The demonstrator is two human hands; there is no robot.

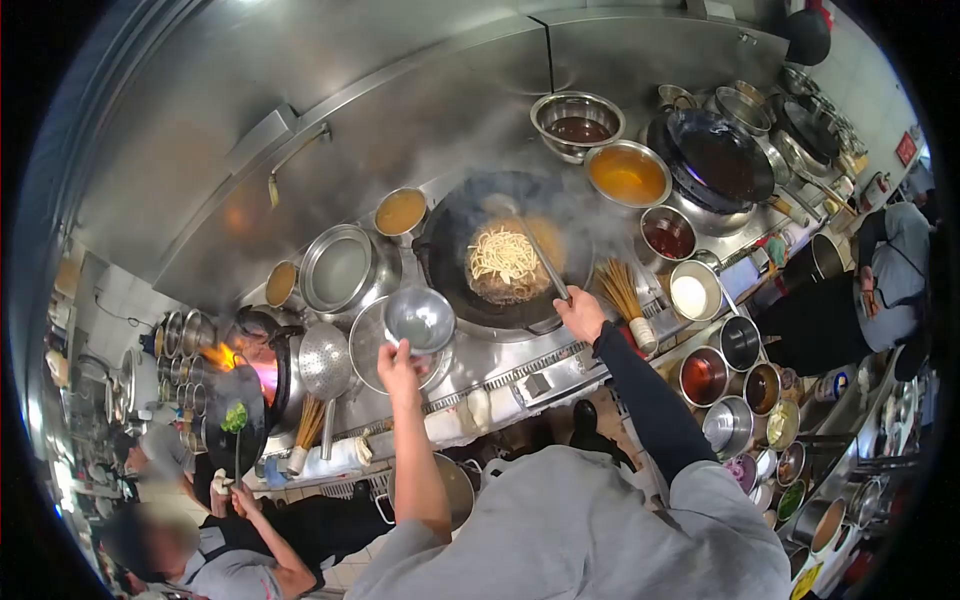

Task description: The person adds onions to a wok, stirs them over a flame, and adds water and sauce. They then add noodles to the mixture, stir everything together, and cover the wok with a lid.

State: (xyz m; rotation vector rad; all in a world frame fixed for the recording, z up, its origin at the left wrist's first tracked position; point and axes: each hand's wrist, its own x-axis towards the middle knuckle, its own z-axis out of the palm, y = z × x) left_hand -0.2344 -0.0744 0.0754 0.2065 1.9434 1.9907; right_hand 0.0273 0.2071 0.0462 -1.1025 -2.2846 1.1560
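Note:
My left hand (399,366) is closed on the rim of a small metal bowl (420,318), tilted left of the wok; a little liquid or residue seems to be inside. My right hand (581,314) grips the handle of a ladle (541,252). The ladle's bowl rests in the far part of a large dark wok (450,285), partly veiled by steam. Pale noodles (503,256) lie heaped in the wok's middle, over brownish food and liquid.
A bamboo brush (625,292) and sauce pots (668,234) stand right of the wok. To its left are a strainer ladle (324,362) and a wide pot (345,268). Far left, a co-worker (235,565) handles a wok (225,425) beside open flames (222,358). Another person (890,275) stands right.

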